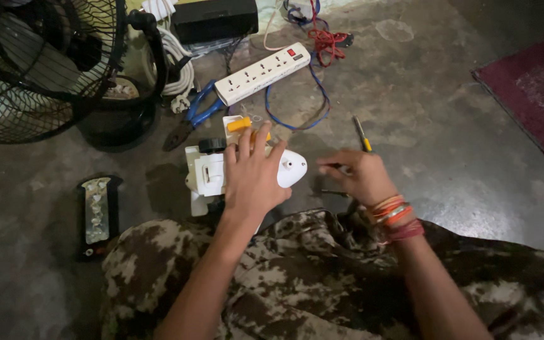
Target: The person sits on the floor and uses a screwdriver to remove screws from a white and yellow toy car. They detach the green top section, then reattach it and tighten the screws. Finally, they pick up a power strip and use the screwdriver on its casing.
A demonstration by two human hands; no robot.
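Single head-worn view, aimed steeply down and forward over camouflage-clad knees (322, 277) onto grey concrete floor (436, 126). Close range, arm's reach. Black wire-guard fan (39, 63) at upper left edge, dark red rug (536, 94) at right edge.

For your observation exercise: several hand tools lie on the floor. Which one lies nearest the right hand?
The yellow-handled screwdriver, just beyond the right hand. The blue-handled pliers lie farther off, past the left hand near the fan.
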